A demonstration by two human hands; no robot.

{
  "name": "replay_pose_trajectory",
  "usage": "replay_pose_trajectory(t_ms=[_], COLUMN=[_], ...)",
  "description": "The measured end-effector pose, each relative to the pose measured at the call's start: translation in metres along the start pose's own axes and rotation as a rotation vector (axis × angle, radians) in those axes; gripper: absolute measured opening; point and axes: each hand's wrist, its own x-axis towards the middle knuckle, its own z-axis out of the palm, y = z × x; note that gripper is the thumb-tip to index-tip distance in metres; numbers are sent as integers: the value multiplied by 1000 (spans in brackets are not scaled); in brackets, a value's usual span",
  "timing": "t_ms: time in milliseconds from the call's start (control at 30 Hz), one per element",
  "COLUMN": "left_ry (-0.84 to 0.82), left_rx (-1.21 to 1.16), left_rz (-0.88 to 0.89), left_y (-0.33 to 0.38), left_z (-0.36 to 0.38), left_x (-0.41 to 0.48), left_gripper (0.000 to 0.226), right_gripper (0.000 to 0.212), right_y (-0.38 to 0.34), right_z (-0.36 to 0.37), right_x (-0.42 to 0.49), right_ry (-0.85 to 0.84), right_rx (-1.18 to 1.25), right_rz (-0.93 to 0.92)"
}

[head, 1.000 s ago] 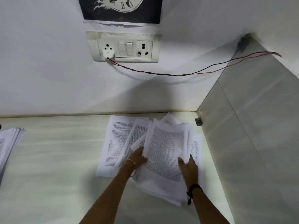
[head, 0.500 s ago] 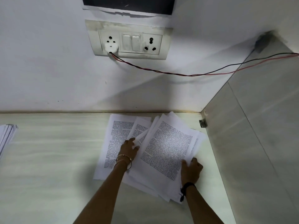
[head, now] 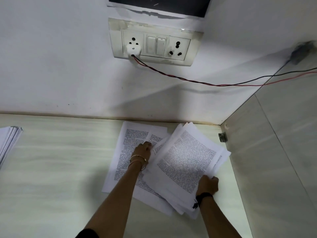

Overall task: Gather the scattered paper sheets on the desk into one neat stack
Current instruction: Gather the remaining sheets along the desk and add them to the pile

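A loose pile of printed paper sheets (head: 187, 158) lies skewed on the pale desk (head: 60, 177), near the right back corner. More printed sheets (head: 132, 136) stick out flat from under its left side. My left hand (head: 143, 150) rests on those left sheets at the pile's left edge, fingers curled at the paper. My right hand (head: 207, 184) grips the pile's lower right edge, fingers curled round it.
A second stack of paper (head: 8, 143) lies at the desk's left edge. A grey side panel (head: 274, 160) closes the right side. On the back wall are a socket plate (head: 154, 43) and a red-black wire (head: 214, 84) running right.
The pile has turned clockwise and fanned out toward the right panel. My left hand moved up and left onto the left sheets. My right hand shifted to the pile's lower right edge and curled on it.
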Motion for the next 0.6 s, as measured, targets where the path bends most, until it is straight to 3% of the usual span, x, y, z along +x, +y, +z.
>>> replay_pose_trajectory(t_ms=[200, 300, 367, 433, 600], left_ry=[-37, -83, -99, -90, -35], left_rx=[-34, -317, -488, -466, -373], left_rz=[-42, -104, -174, -169, -185], left_y=[-9, -14, -15, -17, -31], left_z=[12, 10, 5, 2, 1], left_x=[-10, -19, -23, -25, -39], left_gripper=[30, 10, 22, 35, 27], right_gripper=[36, 41, 39, 33, 26], right_y=[-1, -2, -1, 1, 7], right_z=[-10, -13, -14, -14, -23], right_x=[-4, -3, -3, -3, 2], right_ry=[-97, -153, -185, -199, -195], right_rx=[32, -8, -91, -147, -150], right_rz=[-85, -109, -144, -154, -140])
